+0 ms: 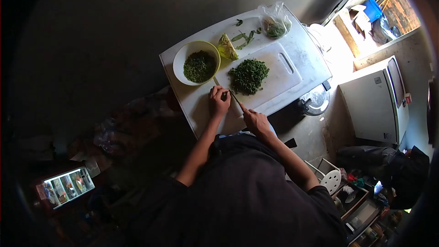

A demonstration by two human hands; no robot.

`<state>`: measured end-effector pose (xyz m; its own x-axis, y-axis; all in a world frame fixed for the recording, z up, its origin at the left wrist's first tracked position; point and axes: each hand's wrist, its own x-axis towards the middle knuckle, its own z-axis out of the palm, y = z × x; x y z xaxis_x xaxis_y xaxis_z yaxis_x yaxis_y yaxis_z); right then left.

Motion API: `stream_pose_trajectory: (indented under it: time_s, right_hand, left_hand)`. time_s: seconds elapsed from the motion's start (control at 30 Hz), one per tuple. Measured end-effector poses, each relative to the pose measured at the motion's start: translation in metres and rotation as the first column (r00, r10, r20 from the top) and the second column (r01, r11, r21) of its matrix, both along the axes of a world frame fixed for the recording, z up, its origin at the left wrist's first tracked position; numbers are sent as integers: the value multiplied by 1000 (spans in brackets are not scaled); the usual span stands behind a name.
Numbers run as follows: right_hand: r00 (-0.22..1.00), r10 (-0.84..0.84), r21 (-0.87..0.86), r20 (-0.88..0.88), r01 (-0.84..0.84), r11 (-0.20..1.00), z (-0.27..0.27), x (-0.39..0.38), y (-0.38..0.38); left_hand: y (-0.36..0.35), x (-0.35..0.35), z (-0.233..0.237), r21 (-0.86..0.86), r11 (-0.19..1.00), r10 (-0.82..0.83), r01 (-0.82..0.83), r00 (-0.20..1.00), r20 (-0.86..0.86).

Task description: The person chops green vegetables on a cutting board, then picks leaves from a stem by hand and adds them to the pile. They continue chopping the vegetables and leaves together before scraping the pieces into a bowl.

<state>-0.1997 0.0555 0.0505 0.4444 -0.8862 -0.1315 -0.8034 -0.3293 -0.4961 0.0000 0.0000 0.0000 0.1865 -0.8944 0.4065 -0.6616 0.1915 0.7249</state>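
Observation:
My right hand [257, 121] is wrapped round the handle of a knife [237, 100]. The dark blade points up and left, its tip close to the fingers of my left hand [220, 101]. Those fingers are curled in at the near left edge of the white cutting board [286, 80]; what they hold is too small and dark to name. A heap of finely chopped greens [249, 76] lies on the board, just beyond the blade. Left of it stands a bowl [180, 66], white inside with a yellow-green rim, holding more chopped greens [200, 67].
Beyond the board lie a cut wedge of cabbage [227, 48], loose green leaves [245, 39] and a clear plastic bag [275, 22] with greens inside. Right of the white table [315, 73] are a lidded pot [315, 100] and a white fridge [370, 105].

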Motion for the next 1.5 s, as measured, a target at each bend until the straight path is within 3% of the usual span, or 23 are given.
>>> stream_pose_trajectory:
  time_s: [0.27,0.47,0.87,1.17,1.5]
  right_hand:
    - [996,-91,28,-5,91,995,14,14,-15]
    - [998,-52,-2,24,52,999,15,13,-7]
    - [999,-29,49,-21,30,998,31,6,5]
    - [1000,-9,3,-29,9,1000,-8,14,-7]
    - [1000,8,10,-2,-8,1000,2,-6,7]
  left_hand:
    - [-7,8,2,-21,1000,-14,13,1000,-22]
    - [-4,8,-2,-105,993,-52,51,999,-1]
    - [-2,1,2,-36,999,-11,11,1000,-3]
    - [-4,-2,-5,-82,996,-42,39,999,-29]
    - [-1,-2,1,-18,999,-27,28,1000,15]
